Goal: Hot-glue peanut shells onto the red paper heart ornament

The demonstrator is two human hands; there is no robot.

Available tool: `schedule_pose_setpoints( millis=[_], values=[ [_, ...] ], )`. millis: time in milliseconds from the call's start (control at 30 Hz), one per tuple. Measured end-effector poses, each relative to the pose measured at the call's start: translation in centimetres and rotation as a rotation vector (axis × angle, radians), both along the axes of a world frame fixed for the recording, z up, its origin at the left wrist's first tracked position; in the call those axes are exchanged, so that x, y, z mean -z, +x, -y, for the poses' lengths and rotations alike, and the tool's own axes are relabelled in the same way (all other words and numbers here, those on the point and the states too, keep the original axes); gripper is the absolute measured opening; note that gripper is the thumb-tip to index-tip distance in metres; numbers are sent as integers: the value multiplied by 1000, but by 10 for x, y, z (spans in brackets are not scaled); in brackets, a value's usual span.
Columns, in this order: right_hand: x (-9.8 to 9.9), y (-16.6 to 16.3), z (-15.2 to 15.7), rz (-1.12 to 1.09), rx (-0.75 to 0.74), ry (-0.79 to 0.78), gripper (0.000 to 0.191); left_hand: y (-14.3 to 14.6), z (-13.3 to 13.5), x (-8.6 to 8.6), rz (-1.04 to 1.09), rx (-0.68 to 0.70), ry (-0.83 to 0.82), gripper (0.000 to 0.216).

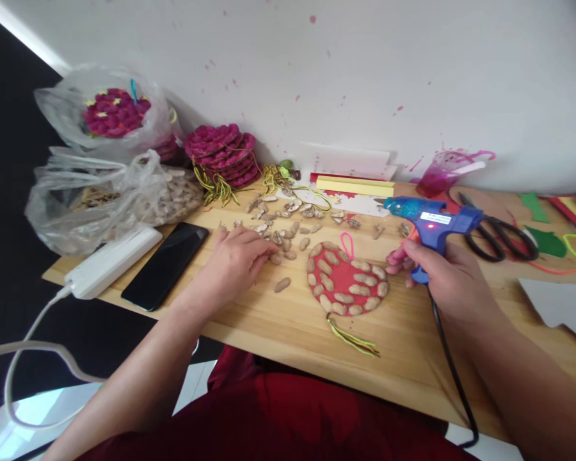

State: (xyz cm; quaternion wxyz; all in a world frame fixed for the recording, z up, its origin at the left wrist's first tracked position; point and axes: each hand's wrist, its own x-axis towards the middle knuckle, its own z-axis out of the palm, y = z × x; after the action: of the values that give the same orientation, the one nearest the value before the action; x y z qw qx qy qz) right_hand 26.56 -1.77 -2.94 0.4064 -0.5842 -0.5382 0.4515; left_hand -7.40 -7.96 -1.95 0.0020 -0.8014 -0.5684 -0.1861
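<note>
My left hand (233, 266) rests palm down over the scattered peanuts (288, 243), its bent fingers apart and touching some at the right. The undersides of those fingers are hidden. In my right hand (454, 275) is a blue hot glue gun (436, 227), its nozzle pointing left and a red light glowing on its side. Between the hands lies a red heart-shaped piece (343, 280) with peanuts around its edge and in rows inside. It has a pink loop (347, 246) on top and a yellow-green tassel (352, 337) below. One loose peanut (283, 284) lies left of it.
A black phone (166, 266), a white power strip (112, 259) and a plastic bag of peanuts (120, 198) are at left. Stacked magenta pieces (221, 153) stand behind. Black scissors (502, 237) and a cup of magenta liquid (436, 173) are at right. The gun's cord (451, 368) hangs over the front edge.
</note>
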Motion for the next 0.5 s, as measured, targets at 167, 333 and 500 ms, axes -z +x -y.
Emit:
schedule_pose_setpoints(
  millis=[167, 333, 500],
  values=[
    [-2, 0, 0, 19, -6, 7, 34, -1, 1, -1, 9, 24, 22, 23],
    [-5, -5, 1, 18, 4, -16, 34, 4, -4, 2, 60, 103, -42, 16],
    [-6, -5, 3, 9, -1, -5, 33, 8, -7, -7, 374, 29, -22, 12]
  ],
)
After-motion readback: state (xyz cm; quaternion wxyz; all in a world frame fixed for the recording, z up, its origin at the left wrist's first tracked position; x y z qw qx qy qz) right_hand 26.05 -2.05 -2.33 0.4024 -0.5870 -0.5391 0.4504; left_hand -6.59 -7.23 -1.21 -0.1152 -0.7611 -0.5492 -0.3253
